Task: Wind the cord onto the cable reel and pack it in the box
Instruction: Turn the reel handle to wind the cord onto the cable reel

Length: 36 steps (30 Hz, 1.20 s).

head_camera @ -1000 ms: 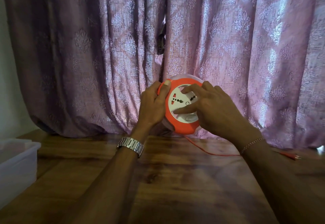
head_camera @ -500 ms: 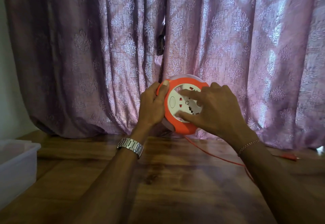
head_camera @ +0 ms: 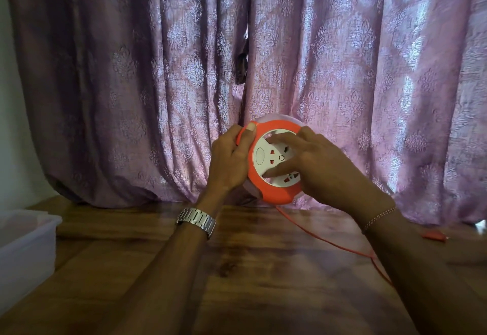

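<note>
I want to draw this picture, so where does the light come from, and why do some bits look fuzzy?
Head view: daylight glows through the purple curtain, brightest at right; the wooden table shows a soft sheen; the right hand on the cable reel and the orange cord look slightly smeared; the plastic box at the left edge is dim and soft.

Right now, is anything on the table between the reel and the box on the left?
Nothing visible: bare table lies between the cable reel and the box. The left hand grips the reel's box-side rim.
</note>
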{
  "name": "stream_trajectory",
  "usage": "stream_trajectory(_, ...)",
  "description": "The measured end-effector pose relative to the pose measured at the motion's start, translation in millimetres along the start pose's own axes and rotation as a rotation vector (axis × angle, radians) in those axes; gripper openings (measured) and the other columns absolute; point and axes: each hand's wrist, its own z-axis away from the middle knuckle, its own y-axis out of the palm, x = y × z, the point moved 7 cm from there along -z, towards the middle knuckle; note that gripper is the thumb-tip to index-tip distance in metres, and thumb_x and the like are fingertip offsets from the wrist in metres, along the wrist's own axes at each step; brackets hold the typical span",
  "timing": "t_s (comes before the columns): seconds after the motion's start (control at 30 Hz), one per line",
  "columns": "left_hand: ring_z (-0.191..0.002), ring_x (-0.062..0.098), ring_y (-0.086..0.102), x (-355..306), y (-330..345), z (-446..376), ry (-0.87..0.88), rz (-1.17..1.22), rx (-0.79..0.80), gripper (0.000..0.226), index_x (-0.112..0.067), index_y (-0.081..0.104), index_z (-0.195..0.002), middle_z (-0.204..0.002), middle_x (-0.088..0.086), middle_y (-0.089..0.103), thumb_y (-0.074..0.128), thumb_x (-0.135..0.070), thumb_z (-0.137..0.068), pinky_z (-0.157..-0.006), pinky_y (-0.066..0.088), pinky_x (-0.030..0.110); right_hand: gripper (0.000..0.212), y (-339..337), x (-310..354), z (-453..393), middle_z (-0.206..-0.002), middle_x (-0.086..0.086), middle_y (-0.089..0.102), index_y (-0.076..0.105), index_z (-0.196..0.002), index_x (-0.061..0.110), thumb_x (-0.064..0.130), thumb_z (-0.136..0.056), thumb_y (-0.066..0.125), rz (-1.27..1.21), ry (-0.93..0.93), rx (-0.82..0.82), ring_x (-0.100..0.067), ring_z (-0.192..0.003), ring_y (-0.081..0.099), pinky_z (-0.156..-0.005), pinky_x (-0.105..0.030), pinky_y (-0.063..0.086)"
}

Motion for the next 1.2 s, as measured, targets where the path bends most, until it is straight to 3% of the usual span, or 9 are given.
stream_trajectory(0.1, -0.059, 0.013, 0.042, 0.4, 0.8, -0.4, 0.003, -0.013, 0.002, 0.054, -0.016, 0.048, -0.067, -0.056, -0.010, 0.050, 0.047, -0.064, -0.091, -0.061, 0.039, 0.040, 0.048, 0.6, -2.9, 0.3, -0.130, -0.002, 0.057, 0.071, -0.099, 0.048, 0.014, -0.066, 0.079, 0.048, 0.004, -0.035, -0.031, -0.104, 0.053, -0.074, -0.039, 0.041)
stream_trajectory(0.23, -0.058, 0.012, 0.041, 0.1, 0.9, -1.2, 0.004, -0.004, 0.000, 0.052, -0.019, 0.044, -0.065, -0.057, -0.006, 0.047, 0.047, -0.064, -0.090, -0.059, 0.037, 0.035, 0.044, -1.4, -6.5, 2.4, -0.123, -0.004, 0.057, 0.065, -0.107, 0.054, 0.025, -0.076, 0.053, 0.059, 0.044, -0.101, -0.028, -0.100, 0.054, -0.070, -0.036, 0.039)
stream_trajectory(0.37, -0.059, 0.011, 0.042, -0.4, 1.0, -1.7, 0.009, -0.001, -0.003, 0.053, -0.019, 0.046, -0.065, -0.057, -0.007, 0.049, 0.047, -0.065, -0.090, -0.060, 0.039, 0.037, 0.050, -5.1, -6.7, 3.8, -0.110, -0.004, 0.059, 0.064, -0.109, 0.055, 0.036, -0.072, 0.036, 0.023, 0.123, -0.151, -0.023, -0.097, 0.059, -0.068, -0.036, 0.041)
stream_trajectory(0.53, -0.059, 0.012, 0.041, 1.0, 1.0, -2.6, -0.002, 0.026, -0.009, 0.050, -0.020, 0.045, -0.064, -0.054, -0.008, 0.047, 0.048, -0.062, -0.091, -0.061, 0.037, 0.037, 0.055, -8.1, -14.6, 6.7, -0.088, -0.004, 0.062, 0.057, -0.120, 0.052, 0.056, -0.066, 0.059, 0.018, 0.249, -0.228, -0.025, -0.074, 0.062, -0.066, -0.035, 0.045)
stream_trajectory(0.67, -0.057, 0.010, 0.041, 4.1, 0.5, -3.8, -0.018, 0.042, -0.015, 0.048, -0.022, 0.044, -0.063, -0.053, -0.010, 0.048, 0.051, -0.058, -0.093, -0.060, 0.035, 0.034, 0.063, -8.6, -17.6, 5.6, -0.080, 0.000, 0.068, 0.061, -0.121, 0.046, 0.075, -0.066, 0.055, -0.038, 0.284, -0.287, -0.024, -0.075, 0.064, -0.066, -0.035, 0.047)
stream_trajectory(0.87, -0.060, 0.016, 0.048, 3.1, -1.0, -2.8, -0.020, 0.059, -0.014, 0.048, -0.016, 0.052, -0.067, -0.060, -0.002, 0.054, 0.050, -0.056, -0.095, -0.060, 0.041, 0.039, 0.052, -9.0, -15.6, 4.2, -0.098, -0.002, 0.054, 0.066, -0.119, 0.031, 0.061, -0.076, 0.065, -0.062, 0.161, -0.328, -0.023, -0.094, 0.043, -0.071, -0.032, 0.041)
stream_trajectory(1.0, -0.063, 0.020, 0.052, 1.2, -2.3, -2.3, -0.011, 0.058, -0.015, 0.055, -0.002, 0.055, -0.074, -0.065, 0.013, 0.060, 0.050, -0.051, -0.097, -0.062, 0.045, 0.048, 0.014, -13.4, -11.7, 2.7, -0.118, 0.000, 0.063, 0.074, -0.091, 0.025, 0.017, -0.080, 0.070, -0.144, 0.007, -0.299, -0.022, -0.100, 0.047, -0.074, -0.033, 0.045)
stream_trajectory(1.1, -0.063, 0.019, 0.049, -0.1, -0.8, -1.3, -0.005, 0.047, -0.006, 0.056, -0.005, 0.052, -0.071, -0.063, 0.009, 0.056, 0.050, -0.056, -0.095, -0.063, 0.044, 0.048, 0.042, -3.4, -5.7, 2.0, -0.132, 0.001, 0.060, 0.076, -0.089, 0.034, -0.002, -0.067, 0.073, -0.115, -0.040, -0.129, -0.028, -0.106, 0.049, -0.074, -0.036, 0.048)
stream_trajectory(1.2, -0.062, 0.018, 0.045, 1.1, 1.1, -0.7, -0.008, 0.036, 0.002, 0.055, -0.013, 0.050, -0.069, -0.061, -0.003, 0.052, 0.048, -0.063, -0.091, -0.063, 0.042, 0.044, 0.050, 0.2, -1.7, 0.8, -0.135, -0.001, 0.058, 0.076, -0.094, 0.037, -0.002, -0.063, 0.079, -0.067, -0.018, -0.052, -0.033, -0.106, 0.050, -0.075, -0.041, 0.050)
